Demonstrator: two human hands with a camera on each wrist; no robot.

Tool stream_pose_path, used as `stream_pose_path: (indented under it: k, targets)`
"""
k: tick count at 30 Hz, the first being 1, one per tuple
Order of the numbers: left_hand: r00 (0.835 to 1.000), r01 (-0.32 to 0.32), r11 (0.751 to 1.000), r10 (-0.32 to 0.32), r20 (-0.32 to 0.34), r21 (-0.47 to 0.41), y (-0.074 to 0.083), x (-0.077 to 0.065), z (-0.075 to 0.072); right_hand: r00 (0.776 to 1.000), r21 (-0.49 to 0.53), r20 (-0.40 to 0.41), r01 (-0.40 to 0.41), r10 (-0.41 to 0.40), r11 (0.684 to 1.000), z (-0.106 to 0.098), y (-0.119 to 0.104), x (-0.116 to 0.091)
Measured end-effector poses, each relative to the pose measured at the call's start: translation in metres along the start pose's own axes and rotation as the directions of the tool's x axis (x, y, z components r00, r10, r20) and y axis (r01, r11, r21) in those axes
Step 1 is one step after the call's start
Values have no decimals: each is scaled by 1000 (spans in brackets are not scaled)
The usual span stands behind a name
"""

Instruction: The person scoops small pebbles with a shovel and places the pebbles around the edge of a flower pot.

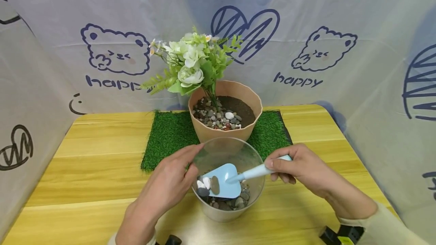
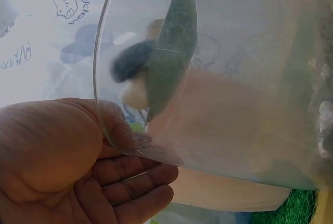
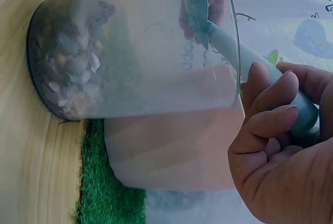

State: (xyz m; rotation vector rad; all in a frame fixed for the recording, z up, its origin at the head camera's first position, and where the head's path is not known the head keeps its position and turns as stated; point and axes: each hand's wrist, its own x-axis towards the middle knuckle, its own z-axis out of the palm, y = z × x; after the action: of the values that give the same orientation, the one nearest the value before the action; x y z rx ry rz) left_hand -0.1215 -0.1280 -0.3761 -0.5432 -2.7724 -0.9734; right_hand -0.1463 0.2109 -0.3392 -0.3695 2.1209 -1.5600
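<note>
My right hand (image 1: 299,165) grips the handle of a light blue scoop (image 1: 229,177). Several white, grey and brown pebbles (image 1: 206,182) lie in the scoop's blade, which is inside a clear container (image 1: 229,214) near its rim. With the left hand (image 1: 172,175) I pinch that rim on its left side, fingers outside the wall, as the left wrist view shows. More stones (image 3: 75,63) cover the container's bottom. Just behind stands a peach flowerpot (image 1: 225,135) with dark soil, pebbles and a bunch of white and green flowers (image 1: 190,63).
The pot rests on a green turf mat (image 1: 170,135). Underneath is a yellow wooden table (image 1: 102,146). A pale curtain (image 1: 163,3) with bear and heart drawings stands close behind and along both sides.
</note>
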Motion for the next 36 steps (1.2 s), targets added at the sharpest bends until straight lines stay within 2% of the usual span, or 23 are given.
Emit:
stream_pose_path:
  k: [8, 13, 20, 25, 28, 32, 36]
  targets:
    - [1000, 6, 1000, -6, -5, 13, 2, 0, 0, 999, 16, -47, 20, -19, 1000, -9, 6, -7]
    - [1000, 17, 1000, -17, 1, 8, 1, 1, -1, 992, 3, -110, 65, -64, 998, -14, 4, -10]
    - [1000, 27, 1000, -27, 9, 2, 1, 1, 0, 966, 58, -225, 144, -127, 988, -29, -6, -14]
    - [1000, 10, 1000, -10, -5, -2, 1, 0, 0, 939, 100, -313, 182, -142, 978, -42, -23, -9]
    - [1000, 11, 1000, -11, -5, 3, 1, 0, 0, 914, 69, -387, 162, -123, 984, -51, -36, 1]
    - [1000, 22, 1000, -22, 3, 2, 1, 1, 0, 877, -64, -471, 76, -97, 995, -61, -49, 22]
    - [1000, 26, 1000, -26, 8, -4, 1, 1, 1, 850, -185, -519, -10, -89, 983, -64, -54, 48]
